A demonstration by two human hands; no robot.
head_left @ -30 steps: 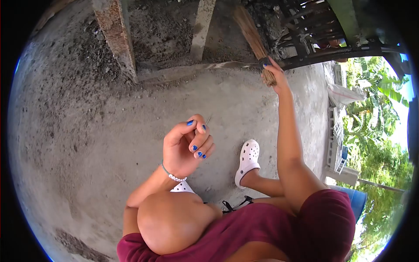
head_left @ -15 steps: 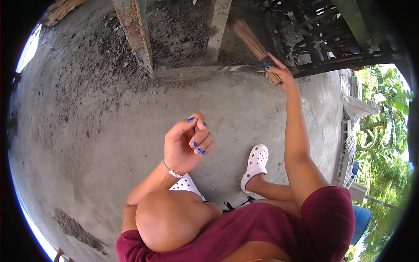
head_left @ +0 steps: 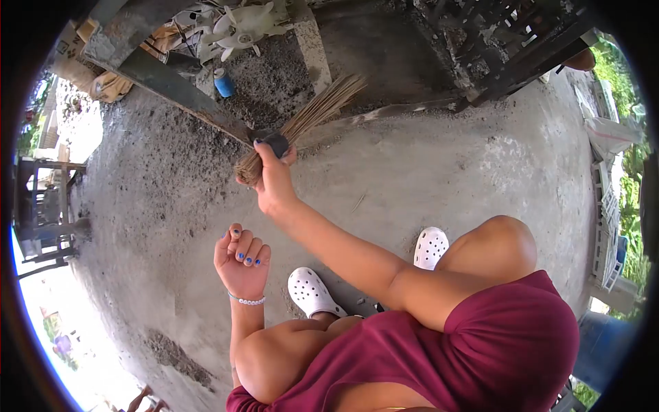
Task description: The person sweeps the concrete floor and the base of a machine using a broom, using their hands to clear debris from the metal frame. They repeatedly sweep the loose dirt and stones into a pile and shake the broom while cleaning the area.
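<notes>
My right hand grips a stick broom by its dark-bound handle end, with the bristles fanned out toward the upper right. The broom is over the concrete floor, beside a metal frame leg and loose dark debris. My left hand, wearing a beaded bracelet, is raised at the lower left with its fingers curled in. Nothing shows in it.
A blue container and a pale bladed part lie beyond the frame leg. A slatted dark structure stands at the upper right. White clogs are on my feet. Hollow blocks line the right side.
My right hand has swung left with the broom, whose bristles now point up and right. My left hand has shifted down and left. The view has shifted, showing more of the left side.
</notes>
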